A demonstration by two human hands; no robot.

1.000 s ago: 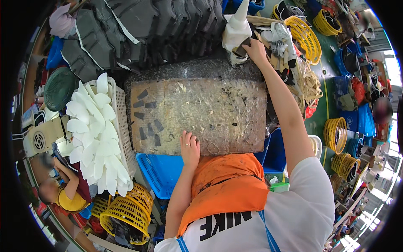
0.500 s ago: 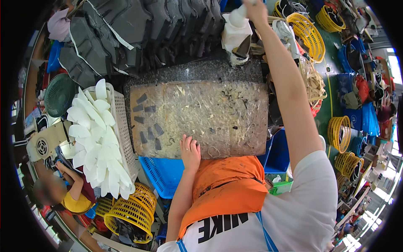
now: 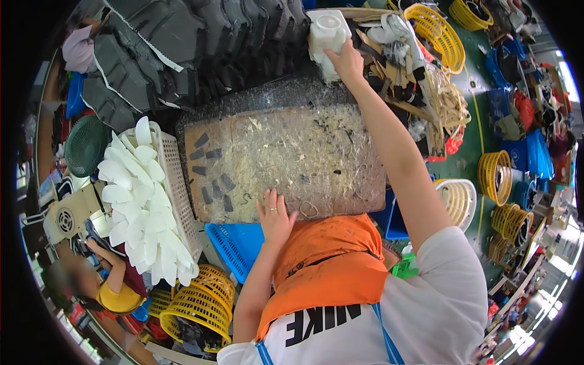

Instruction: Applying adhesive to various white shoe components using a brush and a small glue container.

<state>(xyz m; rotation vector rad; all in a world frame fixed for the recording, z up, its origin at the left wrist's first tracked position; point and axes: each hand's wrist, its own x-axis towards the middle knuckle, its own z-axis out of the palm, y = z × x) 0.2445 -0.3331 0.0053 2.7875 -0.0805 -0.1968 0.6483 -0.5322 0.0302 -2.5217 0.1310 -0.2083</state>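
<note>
My left hand point(image 3: 277, 222) lies on the near edge of a worn, glue-smeared board point(image 3: 286, 146), fingers spread and empty. My right hand point(image 3: 348, 64) is stretched to the far side, with its fingers bent in at the front of a white plastic container point(image 3: 329, 33). Whatever those fingers grip is hidden behind the hand. A round white top shows on the container. On the board's left part lie several small dark grey pieces point(image 3: 207, 193), along with dried scraps.
Stacked dark grey foam sheets point(image 3: 201, 48) fill the far left. Left of the board, a pale crate point(image 3: 177, 182) holds white curved pieces point(image 3: 143, 201). A blue basket point(image 3: 234, 249) and yellow baskets point(image 3: 198, 316) stand below. Scraps point(image 3: 398, 73) lie in a box at far right. Another person point(image 3: 115, 286) sits at left.
My right hand has come down and nearer, from the white top to the container's front. The white top it held now sits on the container. My left hand's fingers have spread.
</note>
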